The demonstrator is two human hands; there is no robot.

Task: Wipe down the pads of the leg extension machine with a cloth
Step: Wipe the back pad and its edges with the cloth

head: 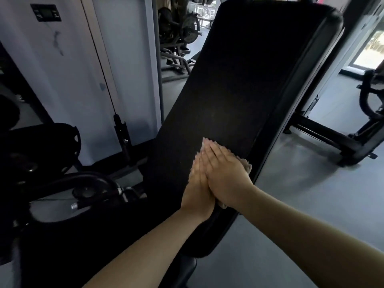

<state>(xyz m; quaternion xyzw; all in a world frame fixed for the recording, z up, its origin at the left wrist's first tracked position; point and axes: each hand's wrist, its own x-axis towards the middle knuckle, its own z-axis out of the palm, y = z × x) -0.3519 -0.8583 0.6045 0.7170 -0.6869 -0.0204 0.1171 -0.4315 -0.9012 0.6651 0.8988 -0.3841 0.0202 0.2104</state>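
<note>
The long black back pad (245,84) of the leg extension machine slants up from the lower middle to the top right. A small pale cloth (247,165) lies on the pad's lower right part, mostly hidden under my hands, with a frayed edge showing by my fingertips. My right hand (224,173) presses flat on the cloth with straight fingers. My left hand (198,190) lies flat beside it, partly tucked under the right hand, fingers straight and pointing up the pad. The seat pad (68,252) is a dark mass at the lower left.
A handle bar with a chrome end (97,196) and a round black roller pad (52,142) sit left of the back pad. A pale weight-stack cover (68,69) stands behind. Another machine's black frame (342,142) stands on the grey floor to the right.
</note>
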